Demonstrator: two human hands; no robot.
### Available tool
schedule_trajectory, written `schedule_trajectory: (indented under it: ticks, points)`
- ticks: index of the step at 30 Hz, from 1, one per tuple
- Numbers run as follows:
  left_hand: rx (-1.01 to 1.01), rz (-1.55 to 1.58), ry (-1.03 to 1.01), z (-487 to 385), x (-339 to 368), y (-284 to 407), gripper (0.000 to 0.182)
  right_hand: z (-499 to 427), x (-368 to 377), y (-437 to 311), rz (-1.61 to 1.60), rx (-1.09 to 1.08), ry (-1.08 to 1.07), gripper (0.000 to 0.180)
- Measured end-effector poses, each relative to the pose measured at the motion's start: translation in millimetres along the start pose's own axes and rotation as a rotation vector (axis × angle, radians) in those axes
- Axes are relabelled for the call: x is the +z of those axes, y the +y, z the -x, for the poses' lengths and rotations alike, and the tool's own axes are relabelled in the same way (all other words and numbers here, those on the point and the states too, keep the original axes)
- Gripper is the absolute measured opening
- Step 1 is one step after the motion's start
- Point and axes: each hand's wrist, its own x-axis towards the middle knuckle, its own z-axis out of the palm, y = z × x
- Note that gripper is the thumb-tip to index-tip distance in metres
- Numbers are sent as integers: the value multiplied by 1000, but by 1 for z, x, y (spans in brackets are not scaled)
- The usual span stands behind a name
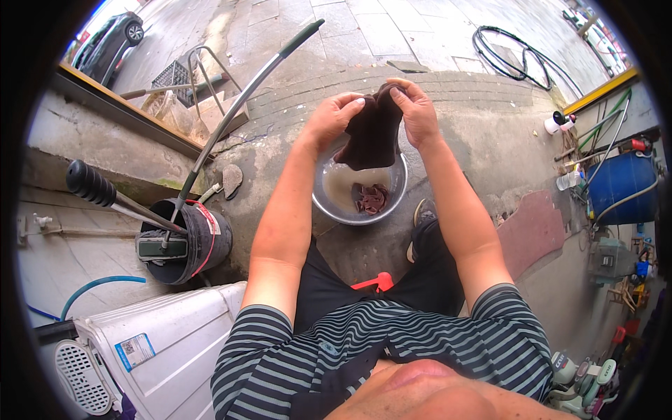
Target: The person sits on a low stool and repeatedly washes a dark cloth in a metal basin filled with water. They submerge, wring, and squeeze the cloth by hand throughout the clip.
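A dark brown cloth [374, 136] hangs between my two hands above a round metal basin [403, 184]. My left hand [336, 116] pinches its top left corner between thumb and fingers. At the top right, my right hand [416, 111] grips the cloth the same way. The cloth's lower edge hangs over the far part of the basin. Inside the basin is cloudy brownish water [336, 185], with a crumpled reddish-brown cloth [374, 199] lying in it towards the near side.
On the left a black bucket [220, 236] holds a sponge mop [163, 249] and another handle, beside a white plastic washing machine [173, 341]. A black hose [512, 73] lies coiled at the far right. A blue barrel [625, 184] stands at the right; a shoe [424, 212] is beside the basin.
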Motion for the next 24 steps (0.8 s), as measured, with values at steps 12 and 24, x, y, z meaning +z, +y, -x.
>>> schedule_trajectory:
  ticks: [12, 24]
  points:
    - [-2, 2, -57, 5, 0, 4, 27, 5, 8, -1, 531, 65, -226, 33]
    - [74, -495, 66, 0, -4, -9, 19, 11, 14, 4, 244, -3, -13, 15]
